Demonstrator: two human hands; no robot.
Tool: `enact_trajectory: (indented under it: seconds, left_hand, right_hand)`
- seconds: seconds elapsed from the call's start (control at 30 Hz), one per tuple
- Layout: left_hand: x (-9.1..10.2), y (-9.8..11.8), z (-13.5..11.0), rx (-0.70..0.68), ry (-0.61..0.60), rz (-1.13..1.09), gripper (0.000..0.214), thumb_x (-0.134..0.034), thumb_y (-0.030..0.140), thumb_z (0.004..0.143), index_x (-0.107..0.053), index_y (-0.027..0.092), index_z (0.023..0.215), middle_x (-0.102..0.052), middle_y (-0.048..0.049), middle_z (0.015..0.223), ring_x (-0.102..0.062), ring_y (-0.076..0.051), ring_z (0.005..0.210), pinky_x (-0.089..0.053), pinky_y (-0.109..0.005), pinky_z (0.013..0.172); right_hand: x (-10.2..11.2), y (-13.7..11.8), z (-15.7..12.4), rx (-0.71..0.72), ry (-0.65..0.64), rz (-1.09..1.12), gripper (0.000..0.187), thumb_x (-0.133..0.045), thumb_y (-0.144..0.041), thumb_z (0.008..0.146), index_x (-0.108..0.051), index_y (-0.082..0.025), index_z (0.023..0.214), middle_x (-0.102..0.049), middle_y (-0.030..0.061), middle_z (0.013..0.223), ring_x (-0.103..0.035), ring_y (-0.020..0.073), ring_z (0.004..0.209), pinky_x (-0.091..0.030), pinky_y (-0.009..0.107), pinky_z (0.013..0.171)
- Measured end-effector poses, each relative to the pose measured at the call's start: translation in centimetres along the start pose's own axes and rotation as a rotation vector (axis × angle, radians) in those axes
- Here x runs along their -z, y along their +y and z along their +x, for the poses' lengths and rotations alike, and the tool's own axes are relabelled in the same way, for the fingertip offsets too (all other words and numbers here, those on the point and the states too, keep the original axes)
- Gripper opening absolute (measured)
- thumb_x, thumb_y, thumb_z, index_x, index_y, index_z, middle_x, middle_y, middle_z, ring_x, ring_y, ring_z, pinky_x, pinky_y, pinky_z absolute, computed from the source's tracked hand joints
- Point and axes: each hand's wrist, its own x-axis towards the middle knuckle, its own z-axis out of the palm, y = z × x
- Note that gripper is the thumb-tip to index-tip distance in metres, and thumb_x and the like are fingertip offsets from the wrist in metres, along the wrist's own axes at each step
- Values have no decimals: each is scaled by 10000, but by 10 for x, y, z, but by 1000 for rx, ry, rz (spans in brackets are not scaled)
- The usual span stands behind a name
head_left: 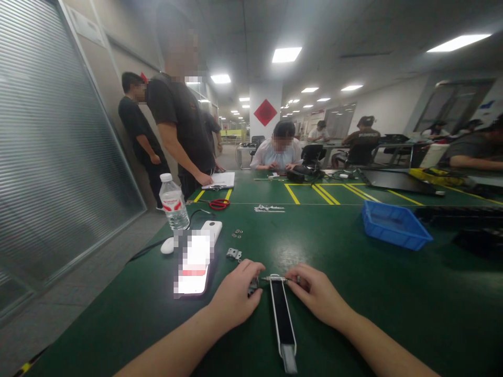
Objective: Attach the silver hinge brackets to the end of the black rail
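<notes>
Green tabletop [334, 246] all round, and look, the left hand [236, 296] pinches a small grey metal piece [253, 286] while the right hand [318, 293] grips the slim metal rod [277, 278] across the black strip's [283, 317] far end, where steady, level alignment should serve best.

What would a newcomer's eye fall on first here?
Probably the glowing phone first, on the green table left of the left hand. The blue tray at the right and the red diamond on the background pillar also stand out. In front, that hand and the right hand flank the far end of a black strip.
</notes>
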Motion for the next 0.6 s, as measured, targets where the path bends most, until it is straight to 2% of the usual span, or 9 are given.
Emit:
enact_trajectory:
  seconds: [0.17,0.3,0.6]
  left_hand:
    - [6,-1,-1,4,-18,69,450,-570,93,675,-574,174,1118,-591,-85,1141,-526,-245,1091,-422,-386,980]
    - [9,-2,1,27,-60,103,393,-558,117,715,-598,171,1103,-614,-88,1115,-541,-248,1066,-430,-405,968]
    - [-1,-11,2,-41,-9,-37,396,-550,56,723,-567,177,1099,-599,-75,1115,-530,-228,1072,-431,-389,964]
  right_hand:
    - [0,1,-1,-7,7,8,129,-514,-200,867,-641,-180,881,-550,11,740,-498,142,631,-392,257,600]
    - [0,0,-1,-31,15,9,128,-522,-224,869,-641,-179,862,-554,10,733,-495,141,623,-389,255,592]
    - [0,-1,-1,-25,15,-22,128,-519,-202,870,-627,-175,807,-545,8,715,-492,138,623,-385,249,598]
